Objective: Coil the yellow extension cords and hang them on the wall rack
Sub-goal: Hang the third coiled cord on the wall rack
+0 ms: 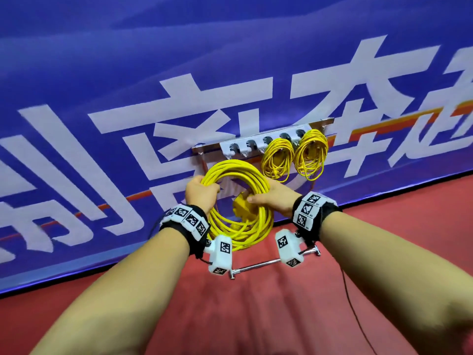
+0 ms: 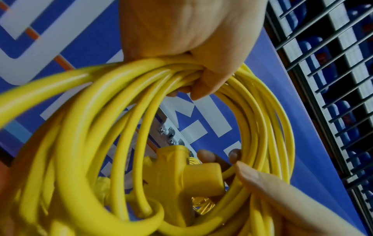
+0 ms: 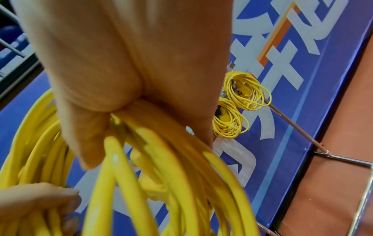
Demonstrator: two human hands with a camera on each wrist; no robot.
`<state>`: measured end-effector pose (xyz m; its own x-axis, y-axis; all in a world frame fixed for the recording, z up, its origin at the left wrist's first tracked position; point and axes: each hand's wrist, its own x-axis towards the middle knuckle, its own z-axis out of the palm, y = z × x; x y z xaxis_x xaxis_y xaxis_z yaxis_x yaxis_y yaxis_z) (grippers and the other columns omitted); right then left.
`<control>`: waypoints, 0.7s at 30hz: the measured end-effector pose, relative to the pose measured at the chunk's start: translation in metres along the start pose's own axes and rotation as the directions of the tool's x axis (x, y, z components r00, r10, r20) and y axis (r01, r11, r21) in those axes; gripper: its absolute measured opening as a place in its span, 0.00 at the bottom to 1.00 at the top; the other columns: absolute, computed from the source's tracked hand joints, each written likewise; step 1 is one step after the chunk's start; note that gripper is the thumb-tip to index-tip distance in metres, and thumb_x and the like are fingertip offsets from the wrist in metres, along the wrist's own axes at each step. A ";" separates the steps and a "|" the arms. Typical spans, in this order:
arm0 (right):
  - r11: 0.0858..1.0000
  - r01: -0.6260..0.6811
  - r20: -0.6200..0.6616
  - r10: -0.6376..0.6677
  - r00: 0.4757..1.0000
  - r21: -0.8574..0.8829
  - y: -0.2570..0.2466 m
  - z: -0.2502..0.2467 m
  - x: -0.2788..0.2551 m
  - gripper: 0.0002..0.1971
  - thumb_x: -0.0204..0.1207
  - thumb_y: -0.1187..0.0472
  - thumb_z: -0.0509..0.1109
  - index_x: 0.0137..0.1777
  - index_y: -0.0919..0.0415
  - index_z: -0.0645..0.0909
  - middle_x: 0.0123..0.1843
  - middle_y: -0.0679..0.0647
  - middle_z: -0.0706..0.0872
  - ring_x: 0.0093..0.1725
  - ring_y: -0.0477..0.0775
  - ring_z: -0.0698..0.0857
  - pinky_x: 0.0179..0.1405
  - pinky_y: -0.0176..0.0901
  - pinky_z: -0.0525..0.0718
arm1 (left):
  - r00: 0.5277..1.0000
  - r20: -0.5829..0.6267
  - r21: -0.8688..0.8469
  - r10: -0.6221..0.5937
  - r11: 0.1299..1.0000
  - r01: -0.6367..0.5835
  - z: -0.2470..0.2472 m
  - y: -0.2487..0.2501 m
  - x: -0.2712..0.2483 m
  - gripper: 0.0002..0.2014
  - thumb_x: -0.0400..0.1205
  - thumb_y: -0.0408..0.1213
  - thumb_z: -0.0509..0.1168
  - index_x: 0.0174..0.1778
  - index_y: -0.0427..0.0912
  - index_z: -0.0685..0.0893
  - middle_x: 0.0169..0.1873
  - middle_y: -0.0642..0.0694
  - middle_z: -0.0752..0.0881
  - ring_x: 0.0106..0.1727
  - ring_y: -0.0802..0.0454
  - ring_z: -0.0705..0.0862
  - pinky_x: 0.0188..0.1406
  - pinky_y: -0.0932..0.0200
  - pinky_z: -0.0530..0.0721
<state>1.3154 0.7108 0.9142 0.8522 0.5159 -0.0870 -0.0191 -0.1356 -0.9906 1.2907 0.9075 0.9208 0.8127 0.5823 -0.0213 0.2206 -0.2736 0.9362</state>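
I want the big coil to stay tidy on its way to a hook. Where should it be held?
Keep a grip on the bundled loops at both sides of the big coil, as now: left hand around the upper left arc, right hand on the right arc. That probably leaves the top arc bare for a free hook on the wall rack.

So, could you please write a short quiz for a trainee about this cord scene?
1. True or false: both hands grip the big coil.
2. How many coils already hang on the rack?
3. Which hooks are free: A) on the rack's left side, B) on its right side?

Key:
1. True: the left hand and the right hand each grip it.
2. Two: one coil, another coil.
3. A.
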 end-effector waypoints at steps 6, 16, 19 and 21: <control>0.992 -0.060 -0.196 0.036 0.980 -0.115 0.043 -0.036 0.123 0.15 0.72 0.64 0.80 0.34 0.54 0.75 0.30 0.48 0.77 0.33 0.47 0.75 0.37 0.42 0.76 | 0.999 0.028 0.019 -0.029 0.999 0.028 0.061 -0.020 0.104 0.05 0.61 0.37 0.68 0.29 0.43 0.79 0.24 0.47 0.79 0.29 0.46 0.74 0.32 0.50 0.79; 0.988 -0.113 -0.317 0.074 0.946 -0.107 0.112 -0.064 0.284 0.07 0.73 0.63 0.79 0.41 0.64 0.82 0.36 0.56 0.84 0.35 0.48 0.79 0.35 0.36 0.78 | 0.998 0.002 0.101 -0.060 0.993 0.060 0.130 -0.061 0.239 0.07 0.70 0.34 0.75 0.39 0.41 0.85 0.32 0.43 0.87 0.32 0.48 0.80 0.39 0.49 0.84; 0.989 -0.132 -0.348 0.103 0.932 -0.060 0.136 -0.063 0.304 0.08 0.73 0.64 0.78 0.44 0.69 0.85 0.36 0.57 0.86 0.31 0.40 0.79 0.34 0.33 0.78 | 0.998 0.014 0.137 -0.068 0.988 0.065 0.140 -0.080 0.259 0.07 0.71 0.37 0.76 0.39 0.44 0.84 0.33 0.44 0.89 0.33 0.48 0.82 0.39 0.52 0.84; 0.990 -0.138 -0.368 0.120 0.922 -0.023 0.149 -0.061 0.311 0.06 0.73 0.65 0.78 0.45 0.68 0.85 0.35 0.55 0.85 0.27 0.34 0.77 0.32 0.29 0.77 | 0.993 0.071 0.137 -0.095 0.987 0.085 0.144 -0.094 0.269 0.09 0.71 0.36 0.77 0.39 0.48 0.83 0.31 0.48 0.87 0.30 0.52 0.81 0.36 0.56 0.82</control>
<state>1.6094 0.7997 0.7464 0.9759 0.1482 -0.1599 -0.1242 -0.2246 -0.9665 1.5661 0.9796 0.7765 0.8240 0.5502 -0.1353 0.3606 -0.3252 0.8742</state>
